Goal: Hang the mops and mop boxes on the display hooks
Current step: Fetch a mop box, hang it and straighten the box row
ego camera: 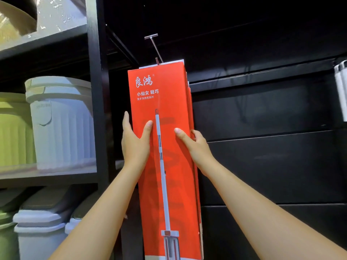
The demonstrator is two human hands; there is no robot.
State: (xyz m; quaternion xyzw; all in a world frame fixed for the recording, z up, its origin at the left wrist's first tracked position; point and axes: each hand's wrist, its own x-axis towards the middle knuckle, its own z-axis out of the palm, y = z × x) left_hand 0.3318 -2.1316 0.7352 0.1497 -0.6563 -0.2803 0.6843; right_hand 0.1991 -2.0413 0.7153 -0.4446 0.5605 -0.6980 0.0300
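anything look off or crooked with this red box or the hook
Nothing looks damaged or spilled. The red mop box is slightly tilted, its bottom further right than its top, but the left hand and right hand grip its sides with its top at the display hook, so it is probably mid-hanging.

Tall red mop box (165, 147) upright, its top at the metal display hook (155, 46)
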